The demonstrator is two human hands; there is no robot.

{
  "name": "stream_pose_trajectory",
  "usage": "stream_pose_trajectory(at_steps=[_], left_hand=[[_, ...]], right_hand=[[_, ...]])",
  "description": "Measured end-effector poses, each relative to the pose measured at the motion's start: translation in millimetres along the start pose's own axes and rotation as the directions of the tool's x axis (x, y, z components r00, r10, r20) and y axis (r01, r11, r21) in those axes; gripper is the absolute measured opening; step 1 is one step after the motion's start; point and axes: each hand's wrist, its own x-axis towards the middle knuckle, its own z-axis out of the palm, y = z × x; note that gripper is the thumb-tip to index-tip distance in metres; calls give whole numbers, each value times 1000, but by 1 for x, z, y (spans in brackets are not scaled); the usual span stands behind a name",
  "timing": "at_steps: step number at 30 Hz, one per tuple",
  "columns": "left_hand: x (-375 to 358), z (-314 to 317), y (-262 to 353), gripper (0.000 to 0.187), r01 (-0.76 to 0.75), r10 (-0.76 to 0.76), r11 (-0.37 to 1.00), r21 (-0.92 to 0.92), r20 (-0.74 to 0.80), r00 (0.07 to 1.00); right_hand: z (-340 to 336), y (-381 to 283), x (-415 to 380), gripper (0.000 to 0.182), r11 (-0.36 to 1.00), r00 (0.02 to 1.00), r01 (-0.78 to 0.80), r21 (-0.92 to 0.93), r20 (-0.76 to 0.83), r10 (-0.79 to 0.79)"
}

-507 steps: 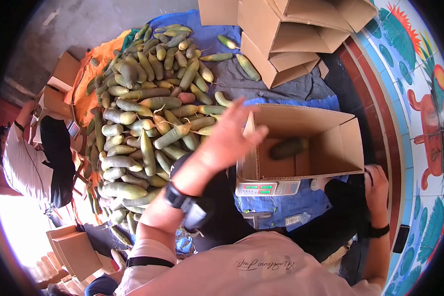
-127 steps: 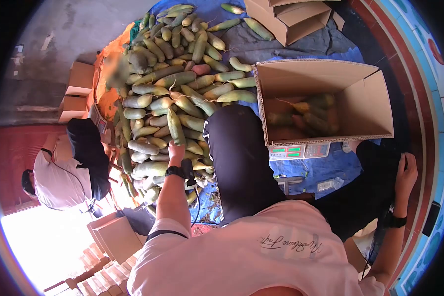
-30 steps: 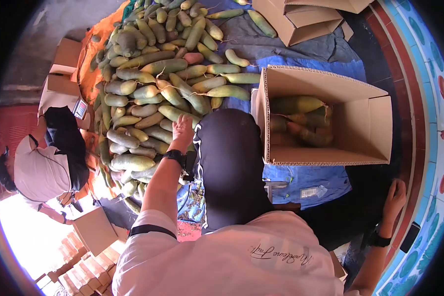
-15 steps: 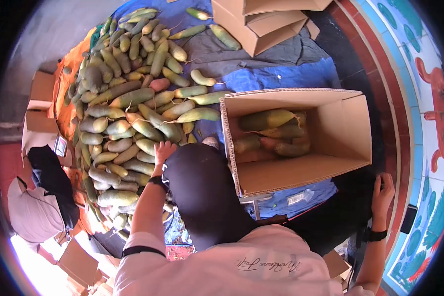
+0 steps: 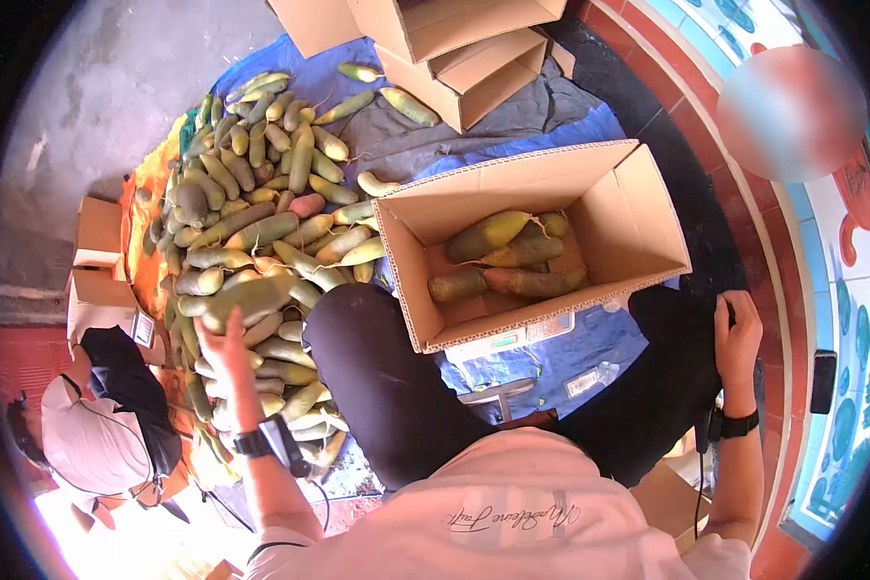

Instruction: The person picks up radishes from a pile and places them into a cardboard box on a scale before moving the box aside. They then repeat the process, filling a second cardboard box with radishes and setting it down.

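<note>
My left hand (image 5: 224, 350) reaches over the pile of green radishes (image 5: 251, 232) and grips a large green radish (image 5: 249, 298) near its lower left end. My right hand (image 5: 738, 333) rests near my right knee with its fingers curled; whatever it may hold is hidden. An open cardboard box (image 5: 532, 338) stands tilted in front of me on a scale (image 5: 512, 340). Several radishes (image 5: 493, 235) lie inside the box, toward its left part.
More open cardboard boxes (image 5: 430, 97) stand beyond the blue sheet (image 5: 590, 124). At the left a person (image 5: 97, 425) bends near small boxes (image 5: 101, 300). A black phone (image 5: 824, 382) lies at the right by the tiled edge.
My left hand has moved left and now has a large radish in it. The view has turned, so the box appears further left and more tilted, with the scale showing.
</note>
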Motion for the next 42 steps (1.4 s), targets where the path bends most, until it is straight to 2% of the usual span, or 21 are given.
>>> stream_pose_trajectory(at_steps=[2,3,6,7,10,12,16,18,22,24,25,27,28,31,32,34,36,37,38,40,42], left_hand=[[3,-28,50,44,130,-106,863,-487,77,991],[4,-38,74,39,186,-162,781,-596,95,982],[0,-54,122,35,111,-1,683,-722,151,989],[-5,-54,138,35,107,7,684,-722,152,988],[-16,-39,175,36,197,175,603,-773,368,913],[-35,-20,206,34,271,117,639,-720,439,891],[-64,29,238,36,220,322,739,-637,620,716],[-77,54,247,34,292,378,705,-646,691,616],[-93,97,254,34,421,333,660,-622,745,578],[-94,113,249,27,421,305,755,-503,837,454],[-93,126,238,27,420,308,752,-508,834,458],[-92,136,223,21,-35,338,931,-363,823,457],[-91,132,223,21,-34,338,931,-364,821,460],[-90,99,230,20,-299,454,890,-345,744,491],[-87,90,229,20,-294,448,893,-341,742,499],[-76,73,220,18,-298,577,806,-511,567,588],[-60,52,205,16,-218,495,845,-489,559,665],[-53,41,196,15,-324,488,864,-386,482,727],[-43,41,176,14,-254,489,828,-500,421,764],[-31,19,158,13,-199,386,875,-441,388,837],[-15,17,105,13,-187,279,943,-275,349,895]], right_hand=[[-2,4,-2,4,1000,1000,-7,12,-10,7],[-3,6,-4,5,1000,1000,-9,11,-18,9],[-4,13,-8,5,1000,999,4,24,-51,-3],[-4,16,-10,5,999,997,25,28,-71,-23],[-6,22,-13,5,999,996,24,49,-92,-20],[-7,25,-15,5,999,994,17,48,-107,-12],[-9,33,-20,5,999,991,9,50,-137,-2],[-9,36,-21,5,999,986,26,42,-167,-18],[-12,37,-23,5,998,986,16,54,-164,-7],[-12,38,-24,5,998,985,21,53,-172,-12],[-13,38,-24,5,998,985,14,53,-170,-5],[-14,38,-24,6,999,986,13,53,-169,-4],[-14,37,-24,6,998,986,9,58,-168,1],[-14,36,-25,6,998,987,9,61,-161,1],[-14,35,-24,6,998,987,8,61,-161,2],[-13,35,-23,6,998,988,9,66,-152,2],[-13,34,-24,6,997,990,10,72,-139,0],[-13,33,-24,6,998,991,6,63,-135,2],[-13,32,-23,6,999,991,5,54,-132,3],[-13,33,-23,6,998,995,24,50,-102,-19],[-11,32,-24,7,999,994,-10,33,-106,14]])
